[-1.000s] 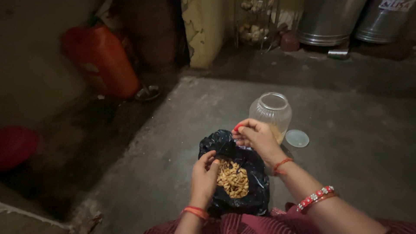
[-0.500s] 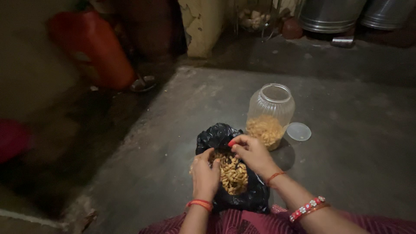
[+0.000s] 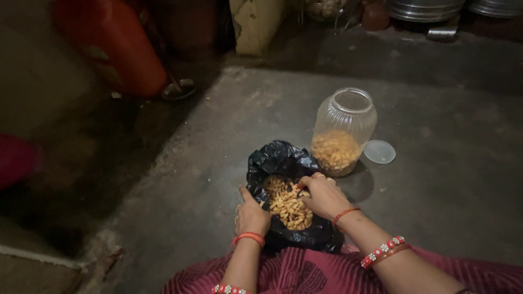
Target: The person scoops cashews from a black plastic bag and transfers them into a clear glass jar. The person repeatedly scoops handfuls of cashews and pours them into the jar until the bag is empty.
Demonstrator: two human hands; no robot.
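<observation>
A black plastic bag [image 3: 278, 160] lies open on the concrete floor, full of small yellow-brown snack pieces [image 3: 289, 207]. My left hand [image 3: 251, 213] grips the bag's left edge. My right hand [image 3: 322, 195] reaches into the bag from the right, fingers curled on the snack pieces. Just beyond the bag stands a clear ribbed plastic jar [image 3: 343, 130], open at the top and about one third full of the same pieces. Its clear round lid [image 3: 379, 152] lies flat on the floor to the jar's right.
A red plastic canister [image 3: 117, 46] stands at the back left by a small metal dish [image 3: 178, 90]. Steel vessels [image 3: 425, 8] line the far right wall. A step edge [image 3: 38, 256] drops off at the lower left. My pink-red skirt [image 3: 305, 272] covers the bottom.
My right hand came down from the jar's side into the bag. The view shifted, so the jar now stands clear of my hands.
</observation>
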